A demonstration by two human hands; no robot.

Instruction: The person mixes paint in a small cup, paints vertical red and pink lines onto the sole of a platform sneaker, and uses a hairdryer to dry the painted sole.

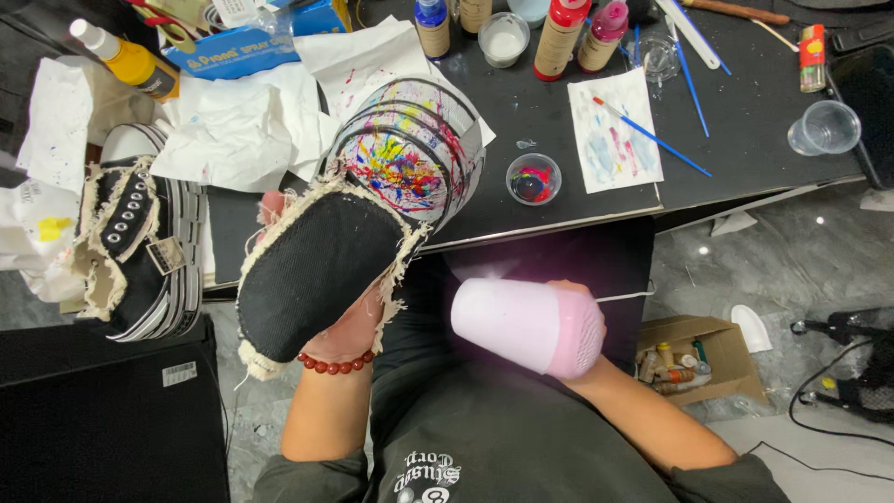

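Your left hand (349, 326) is closed under the black canvas shoe (321, 265), holding it up with its paint-splattered toe (405, 158) pointing away from you, over the edge of the desk (745, 121). Your right hand (582, 321) is wrapped around a pink hair dryer (526, 326), just right of the shoe, its white nozzle aimed toward it. Beyond that hand, a small paint cup (534, 179) sits on the desk.
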